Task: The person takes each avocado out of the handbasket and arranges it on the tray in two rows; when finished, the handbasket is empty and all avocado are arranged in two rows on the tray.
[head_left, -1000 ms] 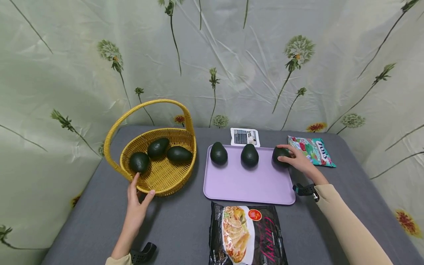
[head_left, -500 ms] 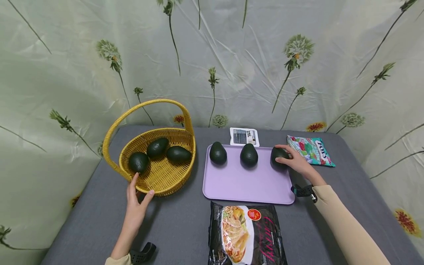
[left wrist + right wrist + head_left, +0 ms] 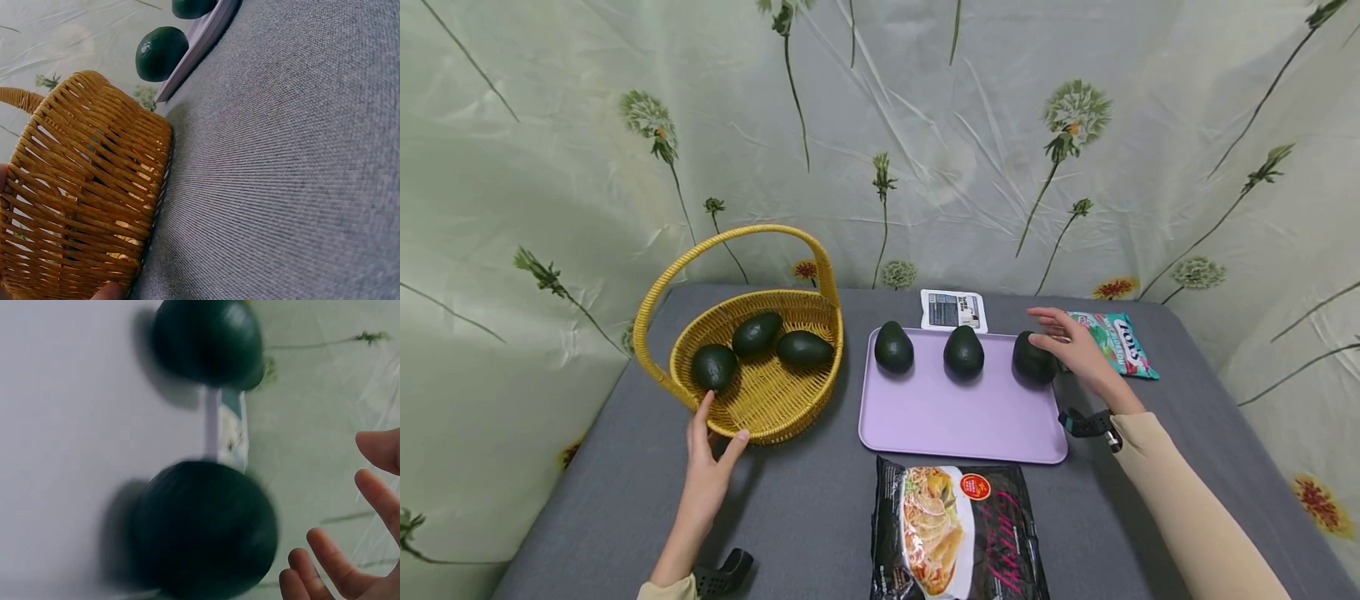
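Note:
My left hand (image 3: 706,471) holds the near side of a yellow wicker basket (image 3: 778,412), with fingertips at its rim; part of the grip is hidden in the left wrist view. Inside the basket lie several dark green avocados (image 3: 758,335). My right hand (image 3: 1078,350) hovers by the rightmost avocado (image 3: 1032,362) on a lilac tray (image 3: 955,425). In the right wrist view, its fingers (image 3: 334,559) are spread and apart from that avocado (image 3: 206,531). Two more avocados stand along the tray's back, one at the left corner (image 3: 893,348) and one in the middle (image 3: 964,353).
A black noodle packet (image 3: 962,533) lies in front of the tray on the grey tabletop (image 3: 805,517). Behind the tray is a white labelled packet (image 3: 955,310). A teal candy bag (image 3: 1123,346) lies behind my right hand. Floral sheeting (image 3: 880,125) hangs at the back.
My right hand has let go of the rightmost avocado and drawn slightly up and right, fingers opening. The avocado stays on the tray. My left hand and the basket have not moved.

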`<action>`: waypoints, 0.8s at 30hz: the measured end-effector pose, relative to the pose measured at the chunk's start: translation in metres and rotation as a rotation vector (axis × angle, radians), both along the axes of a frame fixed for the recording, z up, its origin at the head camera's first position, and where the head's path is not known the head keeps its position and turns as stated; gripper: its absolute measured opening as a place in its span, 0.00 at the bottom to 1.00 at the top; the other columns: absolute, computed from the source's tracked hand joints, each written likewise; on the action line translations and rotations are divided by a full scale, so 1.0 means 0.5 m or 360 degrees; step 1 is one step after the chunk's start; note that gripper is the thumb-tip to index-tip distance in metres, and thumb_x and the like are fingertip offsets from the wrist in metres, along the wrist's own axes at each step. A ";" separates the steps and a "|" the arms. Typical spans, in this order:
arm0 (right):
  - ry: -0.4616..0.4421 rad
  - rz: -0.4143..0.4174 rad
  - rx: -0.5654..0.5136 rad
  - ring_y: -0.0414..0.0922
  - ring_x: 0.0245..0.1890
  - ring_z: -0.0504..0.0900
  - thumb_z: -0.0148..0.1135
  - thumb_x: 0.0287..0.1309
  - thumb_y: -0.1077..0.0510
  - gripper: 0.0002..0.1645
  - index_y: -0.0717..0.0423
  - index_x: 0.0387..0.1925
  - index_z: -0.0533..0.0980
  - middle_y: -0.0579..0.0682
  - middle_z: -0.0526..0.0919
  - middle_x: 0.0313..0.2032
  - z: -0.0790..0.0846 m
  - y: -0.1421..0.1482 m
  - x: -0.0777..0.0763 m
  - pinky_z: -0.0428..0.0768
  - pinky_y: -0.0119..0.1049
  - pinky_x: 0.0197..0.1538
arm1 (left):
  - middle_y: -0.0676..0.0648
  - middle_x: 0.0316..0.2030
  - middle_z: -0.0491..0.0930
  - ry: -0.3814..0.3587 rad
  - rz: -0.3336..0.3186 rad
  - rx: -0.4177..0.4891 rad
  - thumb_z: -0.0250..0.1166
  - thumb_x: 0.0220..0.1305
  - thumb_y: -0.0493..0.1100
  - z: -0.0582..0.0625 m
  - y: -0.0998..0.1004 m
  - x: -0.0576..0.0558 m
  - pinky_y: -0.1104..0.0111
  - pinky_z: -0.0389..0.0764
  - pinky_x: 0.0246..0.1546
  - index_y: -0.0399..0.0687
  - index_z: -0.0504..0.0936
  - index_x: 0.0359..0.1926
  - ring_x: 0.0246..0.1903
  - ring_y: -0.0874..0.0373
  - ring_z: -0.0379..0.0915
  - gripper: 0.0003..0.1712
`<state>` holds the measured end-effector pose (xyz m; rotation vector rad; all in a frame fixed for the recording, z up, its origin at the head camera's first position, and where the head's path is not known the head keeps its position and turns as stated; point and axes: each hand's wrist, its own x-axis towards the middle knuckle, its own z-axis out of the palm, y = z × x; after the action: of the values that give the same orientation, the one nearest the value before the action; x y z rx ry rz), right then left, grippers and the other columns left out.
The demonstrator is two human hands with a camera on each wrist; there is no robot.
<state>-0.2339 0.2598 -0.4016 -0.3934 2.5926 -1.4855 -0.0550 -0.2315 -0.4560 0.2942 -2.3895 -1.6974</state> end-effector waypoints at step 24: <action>0.0169 0.0949 -0.0262 0.56 0.58 0.71 0.59 0.62 0.66 0.26 0.63 0.62 0.69 0.59 0.71 0.60 0.055 -0.468 -0.044 0.69 0.45 0.59 | 0.38 0.72 0.35 0.0069 -0.0025 0.0009 0.58 0.69 0.39 -0.003 -0.002 0.002 0.39 0.47 0.61 0.53 0.41 0.76 0.70 0.40 0.32 0.44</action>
<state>-0.2557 0.0256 -0.3740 -1.1684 2.1319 -1.4709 -0.0543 -0.2326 -0.4576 0.2377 -2.3625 -1.7002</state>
